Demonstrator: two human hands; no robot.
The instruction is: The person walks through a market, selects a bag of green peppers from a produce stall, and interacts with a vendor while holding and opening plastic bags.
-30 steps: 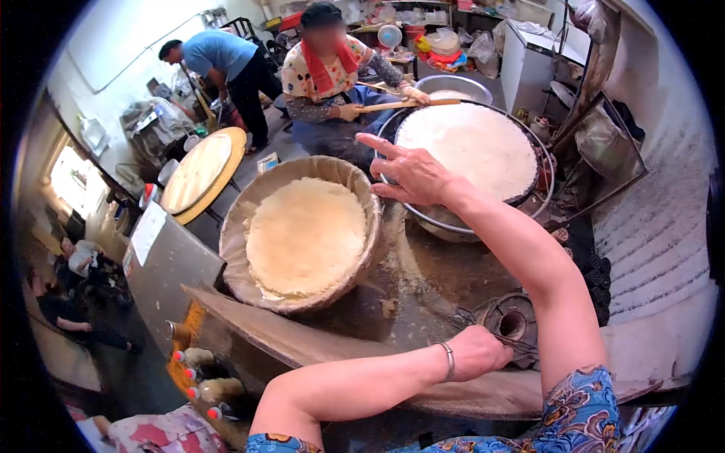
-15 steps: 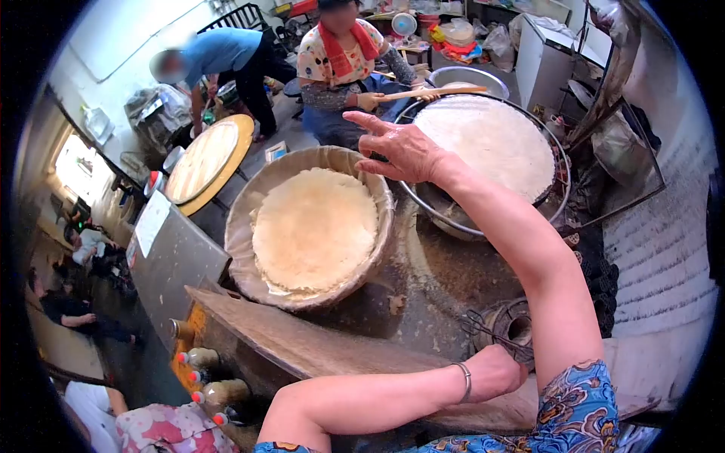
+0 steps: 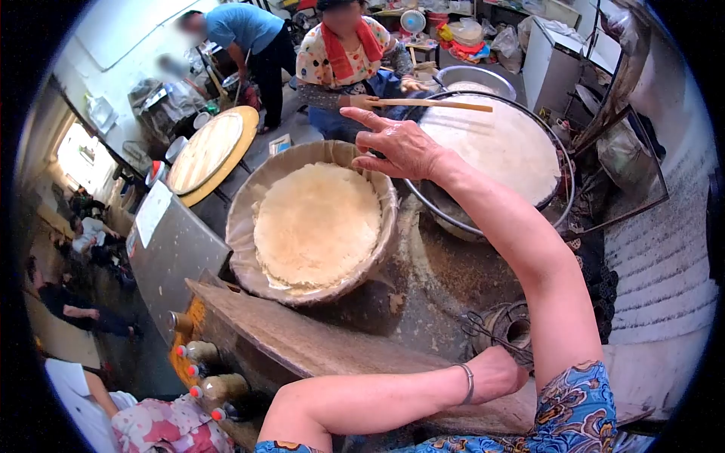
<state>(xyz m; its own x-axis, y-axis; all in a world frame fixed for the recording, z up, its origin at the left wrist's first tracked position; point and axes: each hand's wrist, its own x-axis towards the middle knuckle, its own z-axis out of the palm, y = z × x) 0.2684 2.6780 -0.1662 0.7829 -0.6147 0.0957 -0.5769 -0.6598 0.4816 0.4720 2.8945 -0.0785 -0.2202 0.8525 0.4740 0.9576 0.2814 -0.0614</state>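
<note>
My right hand (image 3: 399, 145) is held out over the gap between the cloth-lined basket (image 3: 242, 260) and the large round griddle (image 3: 563, 151). Its index finger points left, the other fingers are loosely bent and apart, and nothing is in it. Inside the basket lies a stack of thin round flatbreads (image 3: 317, 226). A pale sheet of batter (image 3: 491, 147) covers the griddle. My left hand (image 3: 495, 375), with a bracelet at the wrist, is curled closed by my right forearm, above a wooden board (image 3: 317, 340); its fingertips are hidden.
Across the griddle, a person in a red scarf (image 3: 343, 60) holds a long wooden stick (image 3: 438, 103). A person in blue (image 3: 245, 30) bends near a round table (image 3: 245, 147). Several bottles (image 3: 226, 386) stand lower left. A metal ring stand (image 3: 517, 328) lies near my left hand.
The person in the scarf has drawn one hand off the stick, which now reaches over the griddle. The person in blue has straightened a little. My hands keep nearly the same pose.
</note>
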